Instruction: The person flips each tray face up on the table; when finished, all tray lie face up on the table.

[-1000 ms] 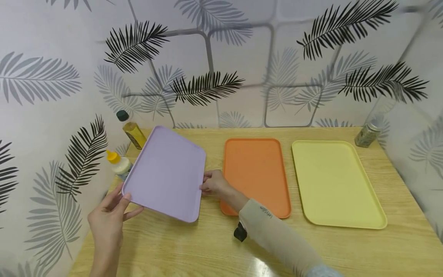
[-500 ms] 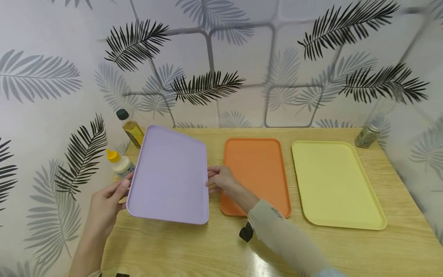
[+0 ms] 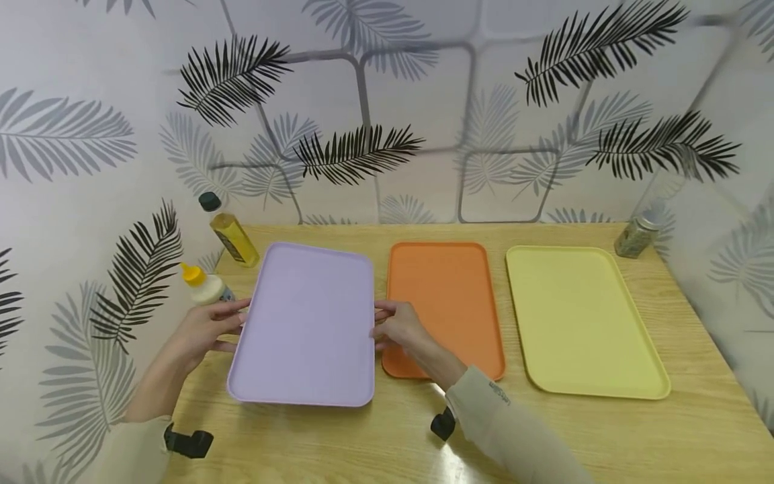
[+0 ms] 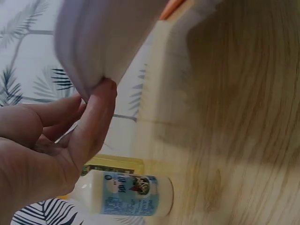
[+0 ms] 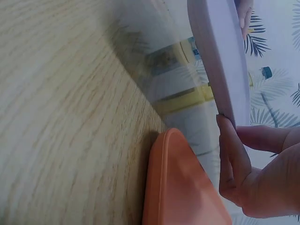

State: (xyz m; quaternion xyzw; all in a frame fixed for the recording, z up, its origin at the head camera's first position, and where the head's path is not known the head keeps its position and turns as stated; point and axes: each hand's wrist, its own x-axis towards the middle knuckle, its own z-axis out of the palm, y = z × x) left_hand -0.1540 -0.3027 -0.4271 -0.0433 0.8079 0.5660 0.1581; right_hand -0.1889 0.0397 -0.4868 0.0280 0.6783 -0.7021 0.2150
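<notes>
A purple tray (image 3: pixel 305 323) is held between both hands on the left part of the table. My left hand (image 3: pixel 208 334) grips its left edge, and in the left wrist view the fingers (image 4: pixel 96 115) bend under the rim. At the opposite edge my right hand (image 3: pixel 399 327) pinches the rim between thumb and fingers, shown closely in the right wrist view, where the tray (image 5: pixel 225 61) hangs above the table. Just right of it lies an orange tray (image 3: pixel 444 296), which my right wrist overlaps in the head view.
A yellow tray (image 3: pixel 583 316) lies at the right. Behind my left hand stand a bottle with a yellow cap (image 3: pixel 207 286) and an oil bottle with a dark cap (image 3: pixel 234 235). A glass jar (image 3: pixel 635 235) sits at the back right corner, near the patterned wall (image 3: pixel 417 81).
The purple tray has turned straighter, moved slightly right and toward me, and come down flatter. Both hands moved with it, the left one shifting from the near corner up along the left edge.
</notes>
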